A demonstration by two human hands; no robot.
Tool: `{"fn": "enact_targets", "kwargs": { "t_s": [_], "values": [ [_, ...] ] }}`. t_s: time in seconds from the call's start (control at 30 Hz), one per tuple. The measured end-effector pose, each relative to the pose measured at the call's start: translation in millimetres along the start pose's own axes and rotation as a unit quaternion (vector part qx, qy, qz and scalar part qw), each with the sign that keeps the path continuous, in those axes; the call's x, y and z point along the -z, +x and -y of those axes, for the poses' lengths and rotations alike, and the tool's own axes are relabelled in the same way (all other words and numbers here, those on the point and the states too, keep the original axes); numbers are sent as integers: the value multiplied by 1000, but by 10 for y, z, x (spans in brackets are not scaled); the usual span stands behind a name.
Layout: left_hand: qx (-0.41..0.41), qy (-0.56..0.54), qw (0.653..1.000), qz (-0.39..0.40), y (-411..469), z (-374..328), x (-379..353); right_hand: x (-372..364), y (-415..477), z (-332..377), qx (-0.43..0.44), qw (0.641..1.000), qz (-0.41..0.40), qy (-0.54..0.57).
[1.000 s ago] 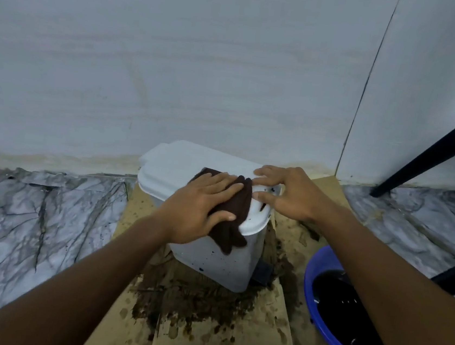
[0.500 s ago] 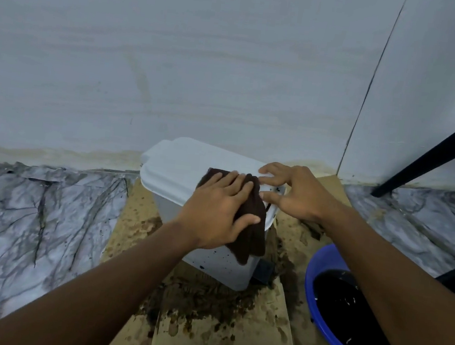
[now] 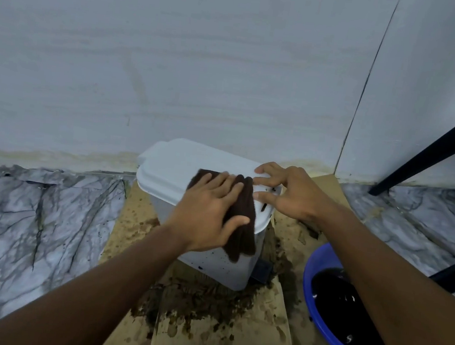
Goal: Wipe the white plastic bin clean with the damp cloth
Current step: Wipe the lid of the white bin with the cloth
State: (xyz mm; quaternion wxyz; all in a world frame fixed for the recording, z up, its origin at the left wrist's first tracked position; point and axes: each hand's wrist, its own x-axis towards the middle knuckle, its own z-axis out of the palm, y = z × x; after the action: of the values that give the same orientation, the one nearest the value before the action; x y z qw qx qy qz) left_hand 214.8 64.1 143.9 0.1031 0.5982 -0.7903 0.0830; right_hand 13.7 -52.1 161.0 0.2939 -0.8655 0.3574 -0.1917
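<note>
A pale grey wall (image 3: pixel 176 67) is filling the upper half of the view, with a thin vertical seam running down it toward the right and a yellowish stain showing along its foot. Below it a grey-veined marble floor (image 3: pixel 17 219) is spreading out to both sides. A sheet of brown cardboard (image 3: pixel 230 340) is lying on the floor, splashed with dark wet dirt around its middle. The black legs of a chair (image 3: pixel 433 150) are slanting in at the right edge.

A blue basin (image 3: pixel 314 318) is sitting at the cardboard's right edge, holding dark water. The white plastic bin (image 3: pixel 176 166) is standing on the cardboard just in front of the wall, its lid closed and dark specks dotting its front face.

The left hand (image 3: pixel 207 218) is lying flat on the near right part of the lid, fingers nearly straight and close together, pressing the dark brown cloth (image 3: pixel 242 230) against the lid rather than gripping it; the cloth's lower end is hanging over the lid's front edge. The right hand (image 3: pixel 289 193) is resting just beside it on the lid's right end, fingers spread and bent, fingertips touching the plastic and holding nothing.
</note>
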Motion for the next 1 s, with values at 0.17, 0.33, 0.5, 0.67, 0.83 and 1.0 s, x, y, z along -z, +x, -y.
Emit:
{"fn": "enact_targets", "kwargs": {
  "t_s": [0.17, 0.33, 0.5, 0.67, 0.83, 1.0],
  "values": [
    [-13, -15, 1000, 14, 8, 70, 22, -19, 2, -40, 3, 1000, -1, 22],
    [32, -51, 998, 20, -159, 470, 84, -38, 14, -63, -3, 998, -1, 56],
    [25, -5, 1000, 12, -39, 156, 47, 6, 2, -91, -9, 999, -9, 30],
    [77, 14, 997, 21, 70, -144, -4, -6, 0, -79, -4, 999, -8, 47],
    [108, 2, 994, 5, 42, -182, 12, -21, 18, -64, -3, 998, -7, 67],
    [76, -40, 996, 7, -122, 127, 82, -24, 38, -63, -3, 998, 4, 64]
  ]
}}
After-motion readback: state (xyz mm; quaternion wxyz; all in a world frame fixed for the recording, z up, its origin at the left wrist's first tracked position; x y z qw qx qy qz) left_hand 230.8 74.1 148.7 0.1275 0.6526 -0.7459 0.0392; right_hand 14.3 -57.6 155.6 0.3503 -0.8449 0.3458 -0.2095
